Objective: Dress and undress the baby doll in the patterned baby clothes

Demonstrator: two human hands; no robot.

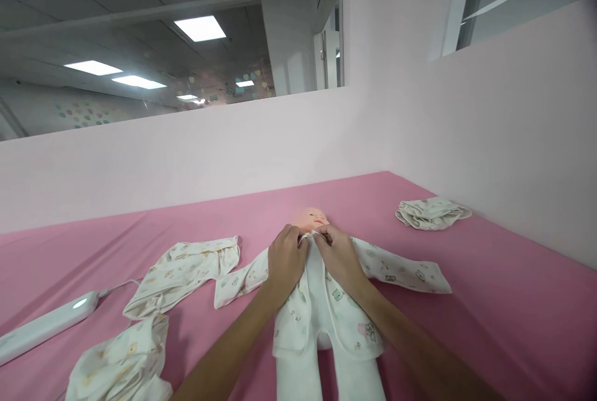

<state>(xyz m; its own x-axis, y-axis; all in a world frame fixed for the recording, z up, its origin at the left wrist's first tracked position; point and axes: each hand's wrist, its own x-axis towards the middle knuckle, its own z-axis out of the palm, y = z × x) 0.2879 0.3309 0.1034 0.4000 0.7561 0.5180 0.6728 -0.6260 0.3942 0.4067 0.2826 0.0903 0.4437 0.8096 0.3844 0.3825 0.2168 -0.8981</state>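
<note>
Head view: a baby doll (313, 219) is laid on its back on a pink bed surface (489, 301), head toward 12 o'clock, legs toward 6 o'clock, roughly centre frame. It is dressed in a printed white jacket (326, 308), sleeves spread out toward 9 and 3 o'clock. Both hands are set at the collar, just below the chin. The left hand (285, 259) is closed on the left collar edge, fingers curled into the cloth. The right hand (339, 258) is pinching the right collar edge, thumb and forefinger brought together on what looks like a tie or snap; that detail is too small to be told.

The jacket is judged thin, soft and limp, light, likely to bunch and slide over the doll's smooth body; the front edges near the collar are judged the best place to be gripped. The doll looks light with a hard head, so it may shift when tugged.

At 9 o'clock of the doll, a second printed garment (186, 273) is lying crumpled, another (124, 367) at 7 o'clock. A white device with a cord (46, 325) is seen far left. A folded cloth bundle (431, 212) is lying at 2 o'clock near the pink wall (513, 140).
</note>
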